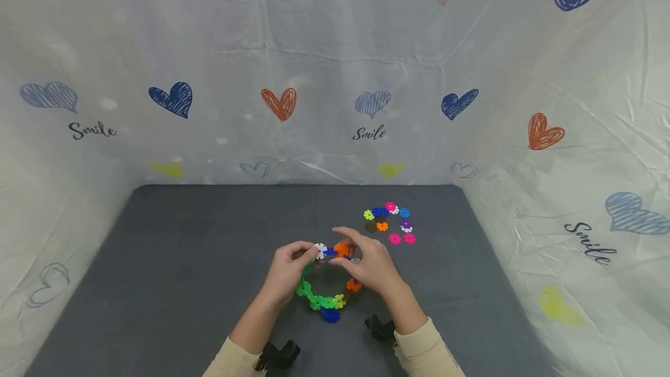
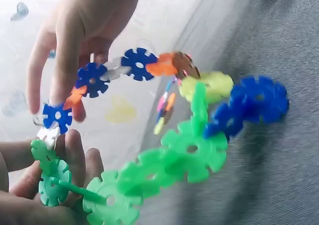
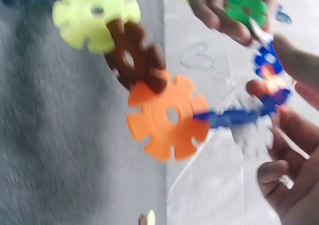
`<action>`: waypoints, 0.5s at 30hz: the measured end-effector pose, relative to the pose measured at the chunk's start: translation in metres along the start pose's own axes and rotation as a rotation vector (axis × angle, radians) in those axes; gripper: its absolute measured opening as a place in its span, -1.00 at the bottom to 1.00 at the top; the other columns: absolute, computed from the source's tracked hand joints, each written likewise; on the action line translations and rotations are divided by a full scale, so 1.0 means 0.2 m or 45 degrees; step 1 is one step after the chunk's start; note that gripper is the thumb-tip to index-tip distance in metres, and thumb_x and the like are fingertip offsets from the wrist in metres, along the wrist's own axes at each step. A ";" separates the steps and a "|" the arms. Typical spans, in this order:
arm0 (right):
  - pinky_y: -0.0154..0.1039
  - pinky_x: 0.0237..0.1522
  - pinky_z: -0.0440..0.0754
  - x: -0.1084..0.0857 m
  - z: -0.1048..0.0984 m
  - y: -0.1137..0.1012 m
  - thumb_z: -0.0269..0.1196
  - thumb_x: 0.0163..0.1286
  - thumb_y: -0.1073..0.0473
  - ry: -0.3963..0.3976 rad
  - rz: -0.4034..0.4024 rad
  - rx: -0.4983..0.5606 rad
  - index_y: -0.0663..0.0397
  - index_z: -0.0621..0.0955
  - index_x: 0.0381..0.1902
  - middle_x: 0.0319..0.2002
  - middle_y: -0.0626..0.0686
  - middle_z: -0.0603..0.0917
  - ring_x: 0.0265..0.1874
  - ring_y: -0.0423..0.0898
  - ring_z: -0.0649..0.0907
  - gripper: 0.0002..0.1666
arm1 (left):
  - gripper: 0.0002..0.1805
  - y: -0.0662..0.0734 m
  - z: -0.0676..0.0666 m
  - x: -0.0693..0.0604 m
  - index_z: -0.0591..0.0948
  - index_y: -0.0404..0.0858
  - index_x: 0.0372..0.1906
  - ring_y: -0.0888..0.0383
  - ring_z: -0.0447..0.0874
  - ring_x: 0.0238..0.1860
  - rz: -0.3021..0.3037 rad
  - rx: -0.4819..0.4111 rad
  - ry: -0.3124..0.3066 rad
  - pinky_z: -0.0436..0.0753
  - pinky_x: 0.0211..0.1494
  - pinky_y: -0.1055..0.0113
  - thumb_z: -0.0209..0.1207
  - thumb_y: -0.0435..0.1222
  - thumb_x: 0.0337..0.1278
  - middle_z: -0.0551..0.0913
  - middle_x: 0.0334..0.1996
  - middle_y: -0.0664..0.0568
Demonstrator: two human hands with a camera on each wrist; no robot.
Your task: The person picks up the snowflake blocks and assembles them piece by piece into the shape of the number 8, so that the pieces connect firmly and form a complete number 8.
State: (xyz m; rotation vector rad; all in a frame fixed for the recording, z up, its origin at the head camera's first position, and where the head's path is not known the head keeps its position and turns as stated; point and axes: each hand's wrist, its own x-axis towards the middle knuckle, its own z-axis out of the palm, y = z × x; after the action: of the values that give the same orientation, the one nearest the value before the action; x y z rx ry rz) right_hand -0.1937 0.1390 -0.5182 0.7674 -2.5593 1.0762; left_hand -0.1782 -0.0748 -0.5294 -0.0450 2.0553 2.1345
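A closed ring of slotted plastic snowflake discs (image 1: 317, 302) is held up between the two hands. My left hand (image 1: 287, 269) pinches it at a white disc (image 1: 320, 251), beside the green discs (image 2: 149, 175). Across from it, my right hand (image 1: 373, 260) has thumb and index finger spread apart around an orange disc (image 1: 342, 249) and the neighbouring blue disc (image 2: 93, 79); some of its fingers are hidden behind the ring. Brown (image 3: 134, 58), orange (image 3: 169, 116) and yellow discs (image 3: 94, 11) follow along the chain. Blue discs (image 1: 330, 315) stick out from its near side.
Loose snowflake discs (image 1: 382, 226) in several colours lie on the dark grey table (image 1: 209, 231), right of centre toward the back. A pale curtain (image 1: 324, 150) printed with hearts surrounds the table. Black wrist mounts (image 1: 281, 355) hang below both forearms.
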 end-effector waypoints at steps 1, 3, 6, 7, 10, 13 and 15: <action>-0.37 -0.51 0.49 0.00 -0.01 0.01 0.52 0.18 -0.04 -0.027 0.036 -0.015 -0.13 0.60 0.26 -0.21 -0.09 0.78 -0.44 -0.17 0.63 -0.32 | -0.75 -0.02 0.00 0.01 0.69 -0.40 -0.10 -0.19 0.74 -0.11 -0.034 -0.050 0.012 0.72 0.03 0.02 0.19 -0.26 0.43 0.71 -0.20 -0.16; -0.37 -0.46 0.50 -0.01 -0.02 0.04 0.47 0.25 -0.09 -0.059 0.115 -0.045 -0.21 0.55 0.34 -0.11 -0.08 0.78 -0.37 -0.14 0.66 -0.30 | -0.73 -0.07 -0.01 0.02 0.64 -0.44 -0.03 -0.15 0.74 -0.08 -0.107 -0.159 0.068 0.71 0.06 0.05 0.15 -0.27 0.46 0.65 -0.12 -0.19; -0.29 -0.39 0.56 -0.03 -0.04 0.08 0.39 0.35 -0.05 -0.079 0.271 -0.050 -0.21 0.55 0.33 -0.02 -0.05 0.77 -0.29 -0.14 0.68 -0.40 | -0.70 -0.14 -0.03 0.05 0.51 -0.50 0.06 -0.09 0.72 -0.02 -0.202 -0.319 0.175 0.69 0.12 0.05 0.05 -0.29 0.53 0.55 0.01 -0.25; -0.28 -0.34 0.58 -0.04 -0.04 0.10 0.37 0.38 -0.04 -0.087 0.326 -0.050 -0.19 0.56 0.32 -0.01 -0.04 0.76 -0.27 -0.16 0.68 -0.43 | -0.70 -0.16 -0.04 0.06 0.47 -0.50 0.08 -0.06 0.71 -0.01 -0.224 -0.350 0.215 0.68 0.14 0.07 0.01 -0.30 0.56 0.51 0.05 -0.25; -0.23 -0.32 0.60 -0.07 -0.04 0.15 0.36 0.40 0.00 -0.137 0.455 -0.031 -0.12 0.59 0.27 -0.01 -0.02 0.76 -0.28 -0.20 0.67 -0.49 | -0.70 -0.20 -0.06 0.06 0.39 -0.50 0.12 -0.08 0.68 0.02 -0.243 -0.304 0.310 0.66 0.16 0.09 -0.08 -0.31 0.59 0.48 0.09 -0.32; -0.22 -0.29 0.61 -0.09 -0.05 0.20 0.36 0.40 0.02 -0.199 0.522 -0.023 -0.03 0.64 0.21 -0.07 -0.04 0.77 -0.32 -0.23 0.65 -0.55 | -0.69 -0.20 -0.07 0.05 0.42 -0.46 0.14 -0.13 0.62 0.05 -0.202 0.007 0.399 0.61 0.11 0.06 -0.03 -0.30 0.55 0.51 0.06 -0.32; -0.21 -0.29 0.60 -0.11 -0.05 0.22 0.37 0.39 0.04 -0.222 0.553 -0.017 0.00 0.65 0.17 -0.11 -0.07 0.77 -0.35 -0.24 0.64 -0.57 | -0.67 -0.20 -0.08 0.04 0.46 -0.42 0.16 -0.17 0.57 0.08 -0.159 0.273 0.451 0.55 0.11 -0.01 0.04 -0.28 0.49 0.53 0.07 -0.32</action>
State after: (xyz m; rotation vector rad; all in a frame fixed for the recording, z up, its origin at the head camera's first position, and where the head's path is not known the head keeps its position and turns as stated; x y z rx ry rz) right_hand -0.2000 0.1808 -0.5465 0.3151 -2.9658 1.1508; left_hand -0.1820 -0.0894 -0.5701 -0.5435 2.3883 1.9310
